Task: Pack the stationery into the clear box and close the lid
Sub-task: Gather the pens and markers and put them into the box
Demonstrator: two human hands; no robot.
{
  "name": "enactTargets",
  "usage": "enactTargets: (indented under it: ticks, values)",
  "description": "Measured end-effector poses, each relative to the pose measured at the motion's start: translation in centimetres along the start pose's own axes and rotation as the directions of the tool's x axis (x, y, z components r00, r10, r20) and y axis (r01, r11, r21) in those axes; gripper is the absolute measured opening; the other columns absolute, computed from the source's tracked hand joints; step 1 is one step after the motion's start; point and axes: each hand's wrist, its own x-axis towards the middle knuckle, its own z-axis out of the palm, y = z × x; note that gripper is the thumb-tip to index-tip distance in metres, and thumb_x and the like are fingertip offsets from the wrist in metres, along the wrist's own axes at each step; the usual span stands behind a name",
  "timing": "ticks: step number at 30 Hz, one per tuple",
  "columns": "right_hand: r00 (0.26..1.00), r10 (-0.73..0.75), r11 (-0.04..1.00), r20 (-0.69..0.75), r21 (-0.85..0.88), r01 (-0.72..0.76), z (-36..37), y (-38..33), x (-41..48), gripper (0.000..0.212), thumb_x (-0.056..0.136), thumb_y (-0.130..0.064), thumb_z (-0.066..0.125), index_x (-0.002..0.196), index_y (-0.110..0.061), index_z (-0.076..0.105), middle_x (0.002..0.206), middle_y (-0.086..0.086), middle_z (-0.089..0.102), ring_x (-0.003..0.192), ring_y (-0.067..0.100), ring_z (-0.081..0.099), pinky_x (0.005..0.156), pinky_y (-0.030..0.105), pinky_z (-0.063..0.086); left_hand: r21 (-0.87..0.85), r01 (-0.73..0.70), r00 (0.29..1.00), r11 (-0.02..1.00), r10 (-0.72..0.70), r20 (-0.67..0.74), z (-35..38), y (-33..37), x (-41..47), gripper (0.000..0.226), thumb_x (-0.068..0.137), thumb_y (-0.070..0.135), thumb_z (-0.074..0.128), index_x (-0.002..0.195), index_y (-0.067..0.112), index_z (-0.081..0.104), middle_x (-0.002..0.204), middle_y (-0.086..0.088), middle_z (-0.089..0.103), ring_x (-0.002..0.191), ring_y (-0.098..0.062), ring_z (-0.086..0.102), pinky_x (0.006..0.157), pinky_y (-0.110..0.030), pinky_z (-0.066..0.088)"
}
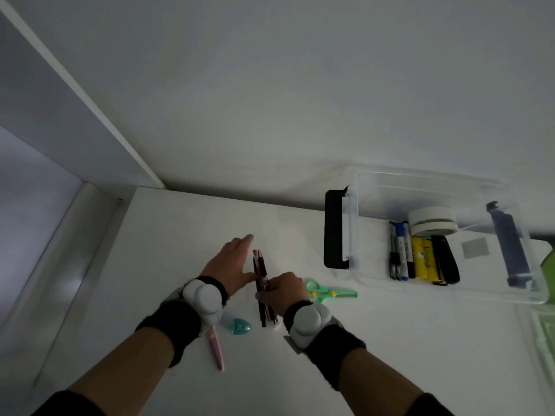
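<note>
A bundle of dark and red pens (pixel 260 267) lies on the white table, pointing away from me. My right hand (pixel 282 291) is closed around the middle of the bundle. My left hand (pixel 232 262) is flat and open, its palm edge pressed against the left side of the pens. The clear box (pixel 444 235) stands open at the right, with black handles. It holds markers (pixel 401 250), a yellow item (pixel 423 259), a black stapler (pixel 447 259) and a roll of white tape (pixel 432 220).
Green scissors (pixel 329 292) lie just right of my right hand. A teal sharpener (pixel 240 326) and a pink cutter (pixel 216 348) lie by my left wrist. The wall rises behind the table. Something green (pixel 545 325) shows at the right edge.
</note>
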Motion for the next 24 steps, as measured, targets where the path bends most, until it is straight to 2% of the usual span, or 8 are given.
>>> enactTargets:
  ticks: [2, 4, 6, 8, 11, 14, 17, 24]
  values:
    - [1.0, -0.013, 0.998, -0.01, 0.055, 0.013, -0.9, -0.5, -0.5, 0.023, 0.075, -0.035, 0.072, 0.081, -0.013, 0.074, 0.06, 0.0, 0.056, 0.067, 0.018, 0.055, 0.056, 0.022, 0.04, -0.199, 0.173, 0.985, 0.965, -0.171, 0.026, -0.4, 0.4, -0.3, 0.076, 0.082, 0.032, 0.07, 0.143, 0.009, 0.031, 0.133, -0.012, 0.052, 0.114, -0.024, 0.055, 0.098, -0.035, 0.045]
    - [0.999, -0.036, 0.992, -0.021, 0.123, 0.038, -2.1, -1.1, -1.1, 0.022, 0.074, -0.034, 0.074, 0.083, -0.015, 0.077, 0.062, 0.0, 0.058, 0.066, 0.016, 0.054, 0.059, 0.022, 0.04, -0.406, 0.286, 0.958, 0.868, -0.26, 0.12, -1.2, 0.9, -0.7, 0.054, 0.084, 0.029, 0.069, 0.129, 0.005, 0.05, 0.116, -0.015, 0.065, 0.093, -0.021, 0.063, 0.085, -0.032, 0.05]
    - [0.998, -0.058, 0.98, -0.001, 0.192, 0.057, -3.2, -1.8, -1.4, 0.022, 0.073, -0.034, 0.076, 0.085, -0.016, 0.077, 0.067, 0.0, 0.062, 0.063, 0.013, 0.055, 0.056, 0.019, 0.041, -0.616, 0.314, 0.949, 0.722, -0.224, 0.222, -2.0, 1.2, -1.1, 0.031, 0.089, 0.021, 0.064, 0.112, 0.001, 0.065, 0.102, -0.02, 0.071, 0.08, -0.022, 0.068, 0.078, -0.033, 0.056]
    - [0.996, -0.082, 0.967, 0.032, 0.246, 0.072, -4.3, -2.5, -1.9, 0.023, 0.073, -0.034, 0.078, 0.085, -0.014, 0.077, 0.064, -0.003, 0.063, 0.054, 0.009, 0.054, 0.054, 0.016, 0.044, -0.716, 0.284, 0.958, 0.638, -0.165, 0.233, -3.1, 1.8, -1.7, 0.026, 0.09, 0.02, 0.062, 0.108, 0.003, 0.069, 0.094, -0.018, 0.074, 0.081, -0.026, 0.071, 0.081, -0.036, 0.059]
    - [0.991, -0.111, 0.951, 0.079, 0.297, 0.083, -5.8, -3.2, -2.7, 0.023, 0.076, -0.031, 0.077, 0.09, -0.013, 0.076, 0.065, -0.002, 0.066, 0.053, 0.009, 0.058, 0.06, 0.02, 0.054, -0.774, 0.221, 0.975, 0.594, -0.113, 0.191, -4.4, 2.8, -2.5, 0.027, 0.086, 0.024, 0.068, 0.105, 0.006, 0.071, 0.093, -0.018, 0.075, 0.087, -0.031, 0.072, 0.087, -0.039, 0.057]
    - [0.982, -0.16, 0.934, 0.097, 0.336, 0.119, -7.2, -3.4, -3.4, 0.024, 0.077, -0.028, 0.076, 0.096, -0.013, 0.077, 0.08, 0.003, 0.071, 0.069, 0.015, 0.065, 0.068, 0.025, 0.058, -0.807, 0.177, 0.983, 0.564, -0.064, 0.171, -5.4, 3.7, -3.0, 0.025, 0.083, 0.023, 0.071, 0.103, 0.008, 0.073, 0.096, -0.018, 0.074, 0.092, -0.033, 0.071, 0.089, -0.04, 0.056]
    - [0.973, -0.205, 0.925, 0.109, 0.347, 0.156, -9.0, -3.4, -4.3, 0.028, 0.079, -0.029, 0.074, 0.1, -0.01, 0.075, 0.088, 0.009, 0.073, 0.076, 0.016, 0.068, 0.062, 0.023, 0.057, -0.831, 0.132, 0.99, 0.541, -0.023, 0.143, -6.3, 5.1, -3.2, 0.025, 0.082, 0.021, 0.072, 0.104, 0.009, 0.073, 0.099, -0.018, 0.074, 0.094, -0.035, 0.07, 0.09, -0.041, 0.055]
    - [0.965, -0.231, 0.887, 0.127, 0.435, 0.155, -15.6, -2.6, -5.9, 0.02, 0.088, -0.017, 0.063, 0.096, 0.0, 0.07, 0.074, 0.009, 0.065, 0.057, 0.015, 0.062, 0.06, 0.024, 0.056, -0.833, 0.024, 0.994, 0.553, 0.072, 0.077, -8.4, 11.0, -2.0, 0.029, 0.078, 0.025, 0.074, 0.103, 0.011, 0.073, 0.099, -0.016, 0.074, 0.088, -0.029, 0.071, 0.08, -0.034, 0.059]
